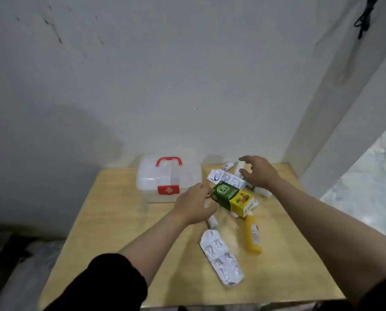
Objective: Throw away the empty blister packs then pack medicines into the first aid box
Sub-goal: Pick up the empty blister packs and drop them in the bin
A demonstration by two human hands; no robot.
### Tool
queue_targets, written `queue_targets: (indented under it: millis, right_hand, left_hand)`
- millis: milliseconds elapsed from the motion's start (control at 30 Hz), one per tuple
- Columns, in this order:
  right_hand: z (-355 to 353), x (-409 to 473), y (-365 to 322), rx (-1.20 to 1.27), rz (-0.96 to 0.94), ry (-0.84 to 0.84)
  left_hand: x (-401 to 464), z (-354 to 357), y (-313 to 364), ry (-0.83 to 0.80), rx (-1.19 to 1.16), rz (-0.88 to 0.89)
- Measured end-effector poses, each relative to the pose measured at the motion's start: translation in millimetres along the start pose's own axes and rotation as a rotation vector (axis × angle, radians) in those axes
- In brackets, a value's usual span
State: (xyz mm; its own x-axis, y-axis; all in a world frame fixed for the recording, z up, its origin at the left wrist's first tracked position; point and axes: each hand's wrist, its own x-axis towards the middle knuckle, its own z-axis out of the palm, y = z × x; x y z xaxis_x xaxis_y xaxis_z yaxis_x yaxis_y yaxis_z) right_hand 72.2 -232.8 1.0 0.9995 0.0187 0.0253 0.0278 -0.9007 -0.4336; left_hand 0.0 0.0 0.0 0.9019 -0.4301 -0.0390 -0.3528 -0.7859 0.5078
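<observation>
— Head view first: what do we have on the bench (124,239)?

— We see the first aid box (168,178) at the back left, lid closed, red handle on top and a red clasp with a white cross on the front. Just right of it lies a heap of medicines: a green and yellow carton (232,197) tilted on top, white sachets (224,177) behind it, and white tubes (229,164) near the wall.

— And the blister pack?

— We find one silver blister pack (221,258) lying flat near the front of the bench, apart from both hands. Beside it, to the right, a yellow bottle (252,234) lies on its side, its base toward us. A small white roll (212,221) sits between the blister pack and the left hand.

— How are our hands?

— Our left hand (193,206) is low over the bench beside the carton's green end, fingers (204,190) loosely bent; whether they touch the carton or pinch anything we cannot tell. Our right hand (260,173) is above the back of the heap, fingers (246,158) spread and curved, thumb apart, gripping nothing that we can make out.

— Sleeves?

— Dark, pushed up on both forearms.
</observation>
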Motion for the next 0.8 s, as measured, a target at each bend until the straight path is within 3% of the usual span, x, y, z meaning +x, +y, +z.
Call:
queue_targets:
  millis: [167,300,533,800]
  right_hand:
    - [21.2,3.9,17.0,-0.029,0.060,-0.114]
    - [36.1,17.4,25.5,-0.049,0.060,-0.188]
    - [58.1,34.3,34.6,-0.050,0.054,-0.211]
    - [71.1,40.9,30.5,-0.056,0.107,-0.140]
  left_hand:
    - [-23.8,49.9,-22.6,-0.199,-0.010,-0.256]
    - [-36.5,77.8,-36.4,-0.253,-0.025,-0.336]
    - [-46.3,101.3,-38.9,-0.149,0.021,-0.347]
    - [-52.0,106.9,-46.9,-0.024,-0.155,-0.373]
